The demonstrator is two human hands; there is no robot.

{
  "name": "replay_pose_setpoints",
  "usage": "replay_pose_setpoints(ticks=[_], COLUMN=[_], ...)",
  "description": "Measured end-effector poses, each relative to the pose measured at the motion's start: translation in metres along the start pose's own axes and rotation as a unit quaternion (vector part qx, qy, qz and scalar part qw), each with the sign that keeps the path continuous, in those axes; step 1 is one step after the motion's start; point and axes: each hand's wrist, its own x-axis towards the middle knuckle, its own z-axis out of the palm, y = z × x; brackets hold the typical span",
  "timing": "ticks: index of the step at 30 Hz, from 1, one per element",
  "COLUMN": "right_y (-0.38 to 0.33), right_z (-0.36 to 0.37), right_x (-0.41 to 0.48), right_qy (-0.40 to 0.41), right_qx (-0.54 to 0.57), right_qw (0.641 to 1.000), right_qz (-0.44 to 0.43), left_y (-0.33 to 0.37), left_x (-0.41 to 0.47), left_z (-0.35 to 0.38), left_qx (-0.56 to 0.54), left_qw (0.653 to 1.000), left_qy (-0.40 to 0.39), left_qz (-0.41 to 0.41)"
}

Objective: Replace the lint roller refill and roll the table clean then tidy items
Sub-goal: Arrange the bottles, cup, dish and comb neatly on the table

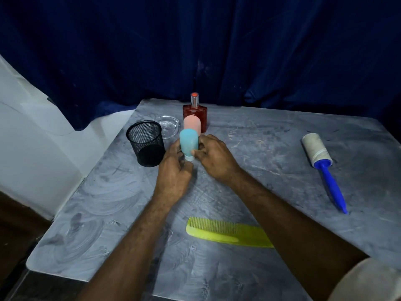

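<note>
A light blue squeeze bottle (188,142) stands cap-down near the table's middle, gripped from both sides by my left hand (173,174) and my right hand (214,158). Right behind it stands a pink squeeze bottle (192,122), and behind that a red perfume bottle (195,111). The lint roller (320,156) with a blue handle and a greyish roll lies on the table at the right, away from both hands. A yellow-green comb (227,232) lies flat near the front, partly under my right forearm.
A black mesh pen cup (145,143) stands left of the bottles, with a clear glass dish (168,126) behind it. The grey smeared table (108,213) meets a white wall at the left. Dark blue curtain hangs behind.
</note>
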Motion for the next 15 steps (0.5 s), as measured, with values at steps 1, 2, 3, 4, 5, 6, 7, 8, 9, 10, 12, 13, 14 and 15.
replay_pose_setpoints(ticks=[1, 2, 3, 4, 5, 6, 7, 8, 9, 10, 12, 13, 14, 15], right_y=[0.0, -0.001, -0.001, -0.001, -0.001, -0.002, -0.002, -0.001, -0.001, -0.001, -0.001, -0.001, -0.002, -0.002], right_z=[0.001, 0.002, 0.002, 0.003, 0.004, 0.004, 0.004, 0.004, 0.004, 0.004, 0.004, 0.004, 0.004, 0.004], right_x=[-0.001, -0.003, -0.003, -0.005, -0.006, -0.007, -0.008, -0.009, -0.01, -0.011, -0.011, -0.011, -0.011, -0.011], right_qy=[-0.001, 0.001, 0.005, 0.009, 0.012, 0.015, 0.017, 0.017, 0.018, 0.019, 0.021, 0.022, 0.021, 0.019], right_qx=[-0.003, -0.008, -0.012, -0.014, -0.014, -0.013, -0.012, -0.01, -0.008, -0.006, -0.004, -0.003, -0.003, -0.003], right_qw=[1.0, 1.0, 1.0, 1.0, 1.0, 1.0, 1.0, 1.0, 1.0, 1.0, 1.0, 1.0, 1.0, 1.0], right_qz=[0.003, 0.003, 0.003, 0.003, 0.004, 0.005, 0.005, 0.005, 0.006, 0.008, 0.012, 0.013, 0.014, 0.016], left_y=[-0.001, -0.001, -0.001, -0.001, 0.0, 0.001, 0.003, 0.004, 0.005, 0.005, 0.006, 0.007, 0.008, 0.009], left_x=[-0.002, -0.003, -0.004, -0.005, -0.006, -0.007, -0.008, -0.009, -0.01, -0.011, -0.011, -0.011, -0.011, -0.012], left_z=[0.0, -0.001, -0.001, -0.002, -0.003, -0.003, -0.003, -0.003, -0.004, -0.004, -0.003, -0.003, -0.003, -0.003], left_qx=[0.001, 0.003, 0.005, 0.006, 0.006, 0.005, 0.007, 0.009, 0.01, 0.009, 0.004, -0.001, -0.004, -0.005], left_qw=[1.0, 1.0, 1.0, 1.0, 1.0, 1.0, 1.0, 1.0, 1.0, 1.0, 1.0, 1.0, 1.0, 1.0], left_qy=[-0.002, -0.002, -0.002, -0.001, 0.0, 0.0, -0.001, -0.001, -0.001, 0.0, 0.001, 0.002, 0.003, 0.003], left_qz=[0.001, 0.002, 0.003, 0.005, 0.007, 0.009, 0.012, 0.013, 0.013, 0.011, 0.006, 0.003, 0.001, 0.002])
